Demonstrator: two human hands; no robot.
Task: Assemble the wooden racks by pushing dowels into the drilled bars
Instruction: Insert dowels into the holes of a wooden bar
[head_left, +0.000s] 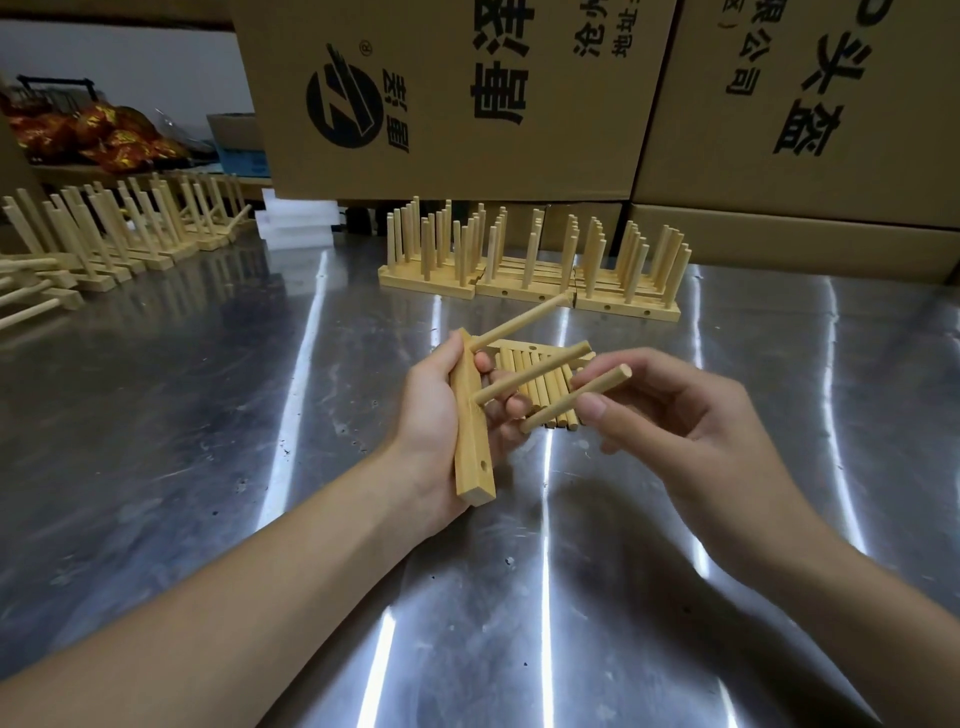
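My left hand (434, 415) grips a drilled wooden bar (471, 441) upright above the steel table. Two dowels stick out of the bar to the right: an upper dowel (519, 322) and a lower one (535, 371). One empty hole shows near the bar's lower end. My right hand (670, 415) pinches a loose dowel (576, 397) between thumb and fingers; its near end lies close to my left fingertips, apart from the bar. A flat pile of loose dowels (540, 384) lies on the table behind my hands.
Three finished racks (530, 265) stand in a row at the back centre. More racks (104, 234) line the left side. Large cardboard boxes (467, 98) wall off the back. White foam blocks (296, 223) sit beside them. The steel table (208, 415) reflects light.
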